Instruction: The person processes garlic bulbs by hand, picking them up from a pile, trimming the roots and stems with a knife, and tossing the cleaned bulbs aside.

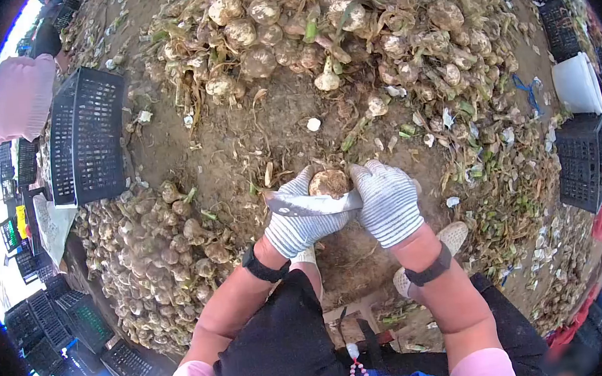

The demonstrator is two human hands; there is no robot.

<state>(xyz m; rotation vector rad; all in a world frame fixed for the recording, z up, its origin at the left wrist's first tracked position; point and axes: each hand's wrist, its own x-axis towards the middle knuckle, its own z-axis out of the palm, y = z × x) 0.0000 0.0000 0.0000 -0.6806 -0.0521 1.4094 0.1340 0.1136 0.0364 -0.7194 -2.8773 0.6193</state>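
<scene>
In striped work gloves, both hands meet in front of my knees. My left hand (303, 223) is closed around a garlic bulb (329, 183), whose root end is brown with soil. My right hand (390, 201) grips a knife, its handle hidden in the fist. The broad, curved knife blade (295, 203) points left, lying across the left glove and right at the bulb's near edge. Beyond the hands rises a large heap of untrimmed garlic (259, 41) with dry stalks. To the left lies a pile of trimmed bulbs (152, 251).
A black plastic crate (89, 135) stands on the left, beside a person in a pink top (17, 98). More crates (47, 317) are stacked lower left. At the right are a white bucket (578, 85), black crates (582, 170) and stalk scraps (483, 222) on the soil.
</scene>
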